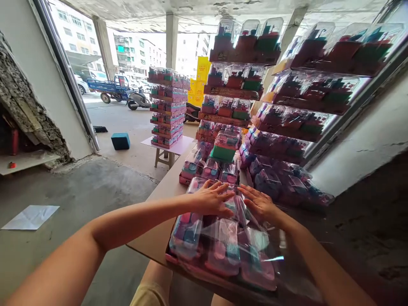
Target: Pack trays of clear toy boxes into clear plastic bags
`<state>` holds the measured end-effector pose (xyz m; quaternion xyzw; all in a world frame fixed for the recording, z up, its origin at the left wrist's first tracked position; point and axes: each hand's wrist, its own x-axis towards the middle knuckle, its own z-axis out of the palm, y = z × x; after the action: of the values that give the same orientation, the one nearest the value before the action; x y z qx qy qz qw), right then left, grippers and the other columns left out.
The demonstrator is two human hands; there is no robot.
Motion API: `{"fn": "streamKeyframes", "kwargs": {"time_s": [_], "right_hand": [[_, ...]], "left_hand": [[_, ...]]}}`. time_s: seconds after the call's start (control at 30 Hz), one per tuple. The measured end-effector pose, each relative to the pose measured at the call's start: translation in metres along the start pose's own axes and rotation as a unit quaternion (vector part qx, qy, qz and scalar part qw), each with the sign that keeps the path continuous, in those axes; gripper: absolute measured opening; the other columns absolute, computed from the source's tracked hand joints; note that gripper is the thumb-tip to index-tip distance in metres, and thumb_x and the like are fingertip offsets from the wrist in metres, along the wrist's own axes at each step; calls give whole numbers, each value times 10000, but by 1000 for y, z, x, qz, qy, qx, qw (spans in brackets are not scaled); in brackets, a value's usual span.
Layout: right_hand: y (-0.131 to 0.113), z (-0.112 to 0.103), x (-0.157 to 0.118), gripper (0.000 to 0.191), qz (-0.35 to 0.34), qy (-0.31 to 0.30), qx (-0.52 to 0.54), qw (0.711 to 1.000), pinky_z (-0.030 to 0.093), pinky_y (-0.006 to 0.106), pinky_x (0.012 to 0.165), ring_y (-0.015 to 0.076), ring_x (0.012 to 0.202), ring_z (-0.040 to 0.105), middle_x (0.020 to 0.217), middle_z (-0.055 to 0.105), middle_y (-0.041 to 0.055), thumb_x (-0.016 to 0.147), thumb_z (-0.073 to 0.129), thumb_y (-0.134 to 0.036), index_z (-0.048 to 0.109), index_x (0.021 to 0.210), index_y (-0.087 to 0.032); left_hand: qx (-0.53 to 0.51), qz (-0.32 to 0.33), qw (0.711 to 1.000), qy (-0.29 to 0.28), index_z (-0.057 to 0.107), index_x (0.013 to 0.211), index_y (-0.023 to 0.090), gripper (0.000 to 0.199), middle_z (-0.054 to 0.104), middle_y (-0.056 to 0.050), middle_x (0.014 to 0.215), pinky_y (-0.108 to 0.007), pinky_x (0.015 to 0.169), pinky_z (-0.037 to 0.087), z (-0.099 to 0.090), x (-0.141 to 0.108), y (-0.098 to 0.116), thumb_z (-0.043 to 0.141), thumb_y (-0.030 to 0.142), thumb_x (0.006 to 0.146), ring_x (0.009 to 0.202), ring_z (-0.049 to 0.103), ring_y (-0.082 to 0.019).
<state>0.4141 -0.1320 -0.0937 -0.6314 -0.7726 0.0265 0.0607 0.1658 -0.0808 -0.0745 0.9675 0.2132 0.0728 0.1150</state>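
A shallow tray [191,268] of clear-lidded plastic boxes, with pink and teal contents, lies right in front of me on the table. Clear plastic film [258,248] covers part of it, wrinkled and shiny toward the right. My left hand [213,199] rests over the far part of the tray, palm down with its fingers stretched out. Opposite it, my right hand [259,204] lies flat on the film at the right, fingers extended. Neither hand grips anything. Just beyond them sits another filled tray [185,180], with a green-based clear box [225,146] on top.
Tall stacks of similar trays [229,91] [306,97] rise behind and to the right. Another stack [167,106] stands on a stool with a pale board [181,145]. A blue block [120,141] and a paper sheet [30,216] lie on the floor at left.
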Motion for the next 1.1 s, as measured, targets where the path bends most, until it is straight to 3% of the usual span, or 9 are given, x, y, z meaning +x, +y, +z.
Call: {"fn": "streamKeyframes", "kwargs": {"time_s": [0.13, 0.23, 0.33, 0.43, 0.53, 0.67, 0.83, 1.0, 1.1], "right_hand": [[6, -19, 23, 600, 30, -30, 37, 998, 292, 489, 1052, 254, 1280, 379, 1383, 429, 60, 861, 252, -583, 408, 1344, -264], [8, -45, 58, 701, 37, 72, 72, 994, 294, 424, 1061, 267, 1266, 395, 1377, 420, 143, 811, 386, -579, 361, 1361, -145], [3, -75, 106, 809, 32, 192, 82, 978, 266, 428, 1071, 281, 1281, 358, 1373, 390, 176, 737, 540, -540, 286, 1379, -117], [-3, -99, 153, 881, 41, 224, 105, 968, 264, 440, 1066, 294, 1295, 321, 1383, 353, 175, 662, 657, -485, 268, 1376, -147], [-7, -107, 187, 842, 63, 216, 129, 966, 291, 461, 1043, 319, 1275, 339, 1351, 382, 194, 623, 706, -410, 338, 1327, -130], [-14, -99, 206, 683, 89, 207, 152, 962, 355, 470, 986, 326, 1165, 454, 1234, 485, 188, 609, 703, -316, 448, 1210, -117], [-25, -112, 179, 657, 111, 239, 162, 951, 364, 412, 984, 285, 1145, 456, 1254, 456, 175, 630, 698, -296, 429, 1204, -121], [-31, -148, 96, 620, 50, 205, 268, 940, 440, 299, 805, 177, 920, 549, 1134, 544, 110, 741, 606, -400, 379, 1250, -128], [-36, -149, 48, 640, 33, 169, 307, 936, 441, 253, 727, 142, 826, 550, 1076, 565, 91, 700, 640, -427, 400, 1219, -140]], "left_hand": [[-1, -16, 1000, 15, 257, 1409, 258, 733, 163, -131, 1502, -601, 1048, 139, 1, 8, 1, 355, 672, 812, 1361, 162, -350], [-6, -16, 1000, 12, 252, 1409, 270, 740, 154, -121, 1506, -590, 1054, 136, 1, 6, 1, 344, 686, 804, 1362, 160, -349], [-6, -13, 1000, 10, 245, 1411, 278, 753, 156, -121, 1505, -576, 1057, 148, -1, 5, -1, 338, 701, 795, 1356, 182, -354], [-2, -11, 1000, 6, 224, 1420, 269, 769, 150, -131, 1504, -559, 1065, 153, -2, 5, -4, 344, 699, 794, 1352, 191, -358], [-4, 0, 1000, -1, 208, 1425, 271, 774, 133, -138, 1506, -558, 1070, 140, -4, 4, -6, 348, 697, 794, 1354, 177, -365], [-10, 2, 1000, 3, 159, 1433, 285, 773, 120, -127, 1510, -567, 1071, 124, -6, 2, -7, 309, 704, 801, 1361, 159, -357], [-8, -19, 1000, -15, 110, 1442, 174, 808, 101, -155, 1502, -542, 1092, 97, -4, 3, -4, 289, 672, 830, 1378, 136, -297], [-2, -30, 1000, -5, 109, 1428, 74, 848, 140, -183, 1485, -493, 1113, 94, -2, 7, -8, 329, 642, 839, 1382, 144, -243], [-6, -35, 999, -6, 127, 1425, 70, 862, 203, -188, 1472, -479, 1115, 93, -3, 7, -14, 369, 640, 827, 1373, 184, -249]]}}
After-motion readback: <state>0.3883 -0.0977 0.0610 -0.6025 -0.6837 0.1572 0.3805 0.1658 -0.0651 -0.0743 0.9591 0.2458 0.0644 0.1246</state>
